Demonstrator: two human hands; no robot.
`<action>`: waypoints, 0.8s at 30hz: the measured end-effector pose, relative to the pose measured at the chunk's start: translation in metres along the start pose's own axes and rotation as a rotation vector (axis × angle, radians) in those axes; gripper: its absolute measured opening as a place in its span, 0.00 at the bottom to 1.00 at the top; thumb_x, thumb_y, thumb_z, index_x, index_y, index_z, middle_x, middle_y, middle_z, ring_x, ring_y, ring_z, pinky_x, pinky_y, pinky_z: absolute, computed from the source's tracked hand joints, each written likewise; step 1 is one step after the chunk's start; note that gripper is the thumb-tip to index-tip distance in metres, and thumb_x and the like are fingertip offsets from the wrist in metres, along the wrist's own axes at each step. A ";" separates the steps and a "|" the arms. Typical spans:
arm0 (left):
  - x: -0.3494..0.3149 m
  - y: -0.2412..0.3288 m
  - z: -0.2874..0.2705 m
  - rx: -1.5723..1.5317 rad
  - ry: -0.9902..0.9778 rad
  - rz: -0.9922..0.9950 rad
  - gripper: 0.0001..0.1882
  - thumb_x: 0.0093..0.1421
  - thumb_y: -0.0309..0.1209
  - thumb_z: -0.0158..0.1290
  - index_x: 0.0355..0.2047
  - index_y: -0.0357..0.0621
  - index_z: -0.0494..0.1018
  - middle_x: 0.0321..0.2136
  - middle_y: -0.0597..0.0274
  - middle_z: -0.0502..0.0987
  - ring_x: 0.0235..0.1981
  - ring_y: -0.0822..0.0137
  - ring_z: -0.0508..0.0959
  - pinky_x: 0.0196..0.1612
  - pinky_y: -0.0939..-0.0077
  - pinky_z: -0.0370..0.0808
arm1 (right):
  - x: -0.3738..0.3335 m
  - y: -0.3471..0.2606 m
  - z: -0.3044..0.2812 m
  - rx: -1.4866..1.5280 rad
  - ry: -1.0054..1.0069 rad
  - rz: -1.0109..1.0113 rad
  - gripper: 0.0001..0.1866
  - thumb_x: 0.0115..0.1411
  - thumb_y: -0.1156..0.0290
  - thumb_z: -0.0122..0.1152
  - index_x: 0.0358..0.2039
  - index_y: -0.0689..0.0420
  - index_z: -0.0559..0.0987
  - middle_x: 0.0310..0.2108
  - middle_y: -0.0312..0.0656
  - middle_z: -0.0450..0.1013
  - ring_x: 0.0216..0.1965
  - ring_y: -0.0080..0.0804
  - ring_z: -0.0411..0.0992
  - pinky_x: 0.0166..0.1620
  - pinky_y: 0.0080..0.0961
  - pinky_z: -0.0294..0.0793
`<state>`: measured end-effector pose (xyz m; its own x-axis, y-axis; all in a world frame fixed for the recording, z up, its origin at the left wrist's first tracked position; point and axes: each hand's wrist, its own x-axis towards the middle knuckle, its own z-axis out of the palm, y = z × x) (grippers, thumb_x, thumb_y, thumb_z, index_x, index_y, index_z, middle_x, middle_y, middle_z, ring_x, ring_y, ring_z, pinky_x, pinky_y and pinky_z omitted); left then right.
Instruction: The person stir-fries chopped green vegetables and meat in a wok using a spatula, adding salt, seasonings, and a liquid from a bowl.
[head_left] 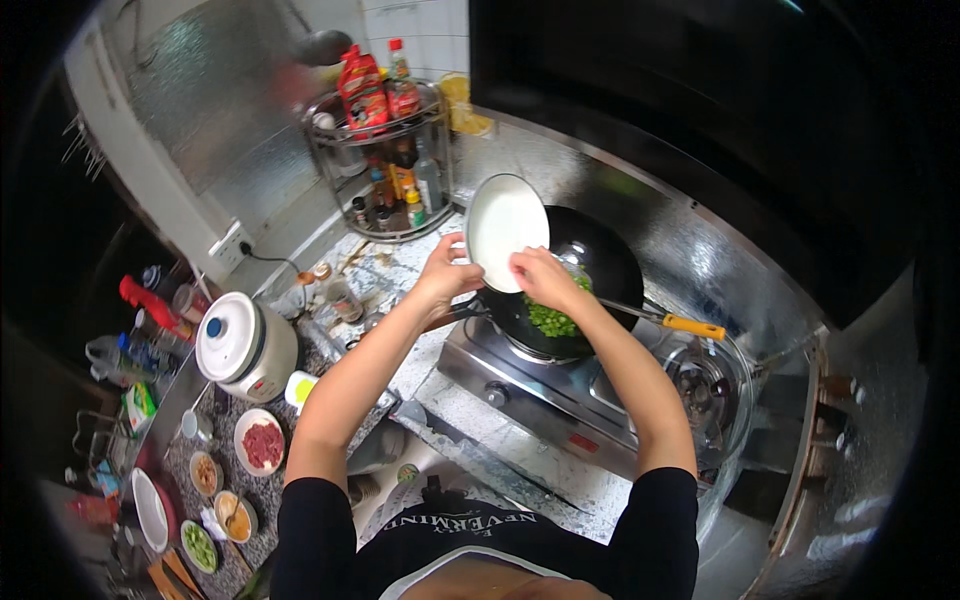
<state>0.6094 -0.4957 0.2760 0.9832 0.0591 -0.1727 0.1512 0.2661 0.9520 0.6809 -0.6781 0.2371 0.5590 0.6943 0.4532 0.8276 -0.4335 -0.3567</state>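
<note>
My left hand (449,273) grips the rim of a white bowl (507,222) on its left side. The bowl is tipped steeply over a black wok (610,250), and its white inside faces me. My right hand (545,277) is at the bowl's lower right edge with its fingers curled; whatever they hold, if anything, is hidden. Chopped green vegetables (552,319) lie in the wok, partly covered by my right hand and forearm. A spatula with a yellow handle (694,327) rests in the wok, its handle sticking out over the right rim.
The wok sits on a steel gas stove (497,373) with a second burner (705,385) at the right. Behind it stands a rack of bottles (383,130). On the left counter are a white cooker (255,345), a plate of raw red meat (262,446) and several small bowls of ingredients.
</note>
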 end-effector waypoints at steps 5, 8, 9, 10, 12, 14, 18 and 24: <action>-0.011 -0.001 -0.017 0.043 0.055 0.055 0.31 0.40 0.15 0.51 0.46 0.45 0.56 0.39 0.59 0.63 0.33 0.65 0.72 0.31 0.76 0.75 | -0.006 0.020 -0.022 -0.309 -0.090 0.185 0.03 0.44 0.76 0.55 0.21 0.59 0.71 0.22 0.43 0.67 0.30 0.39 0.67 0.33 0.31 0.67; -0.012 -0.005 -0.022 -0.039 0.067 0.058 0.31 0.40 0.16 0.50 0.46 0.44 0.56 0.38 0.59 0.64 0.33 0.66 0.72 0.31 0.76 0.75 | 0.025 -0.029 -0.014 0.405 -0.071 0.272 0.03 0.46 0.77 0.55 0.23 0.61 0.71 0.22 0.42 0.67 0.33 0.33 0.69 0.36 0.24 0.68; -0.013 -0.005 -0.021 -0.070 0.062 0.047 0.31 0.40 0.16 0.50 0.46 0.44 0.56 0.38 0.59 0.64 0.33 0.66 0.72 0.31 0.75 0.74 | 0.027 -0.035 -0.005 0.350 -0.038 0.119 0.04 0.46 0.76 0.55 0.23 0.60 0.71 0.22 0.42 0.67 0.32 0.34 0.68 0.35 0.25 0.68; -0.014 -0.005 -0.020 -0.102 0.060 0.038 0.31 0.40 0.16 0.50 0.46 0.44 0.56 0.38 0.59 0.64 0.33 0.66 0.72 0.31 0.75 0.74 | 0.029 -0.040 0.004 0.297 -0.004 -0.037 0.04 0.45 0.76 0.55 0.23 0.60 0.70 0.22 0.43 0.66 0.31 0.35 0.67 0.34 0.26 0.67; -0.020 -0.003 -0.029 -0.133 0.088 0.048 0.30 0.39 0.16 0.51 0.45 0.44 0.57 0.37 0.59 0.65 0.33 0.66 0.72 0.31 0.74 0.74 | 0.022 -0.026 0.008 0.096 -0.101 -0.046 0.04 0.44 0.76 0.54 0.23 0.58 0.70 0.24 0.44 0.67 0.29 0.40 0.66 0.33 0.31 0.65; -0.027 -0.008 -0.051 -0.102 0.151 0.104 0.29 0.40 0.16 0.50 0.45 0.45 0.57 0.37 0.58 0.66 0.32 0.66 0.73 0.29 0.74 0.74 | 0.020 -0.020 -0.016 -0.229 -0.256 -0.051 0.03 0.45 0.74 0.52 0.23 0.57 0.72 0.24 0.43 0.68 0.29 0.39 0.66 0.33 0.33 0.65; -0.069 0.005 -0.098 -0.283 0.190 0.082 0.32 0.44 0.18 0.48 0.51 0.44 0.51 0.36 0.61 0.65 0.38 0.66 0.70 0.39 0.67 0.74 | -0.032 0.005 -0.045 -0.444 -0.086 0.121 0.05 0.46 0.77 0.55 0.26 0.63 0.72 0.29 0.47 0.68 0.33 0.45 0.67 0.36 0.36 0.66; -0.210 0.023 -0.230 -0.573 0.345 0.296 0.38 0.41 0.18 0.47 0.53 0.53 0.45 0.46 0.52 0.57 0.41 0.55 0.68 0.41 0.64 0.73 | -0.106 -0.014 -0.065 -0.040 0.183 0.196 0.05 0.56 0.77 0.48 0.26 0.66 0.65 0.23 0.43 0.59 0.23 0.30 0.57 0.29 0.21 0.61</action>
<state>0.3824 -0.2808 0.2758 0.8723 0.4809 -0.0886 -0.2856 0.6481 0.7060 0.6134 -0.7829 0.2471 0.7057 0.4814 0.5198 0.7021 -0.5741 -0.4214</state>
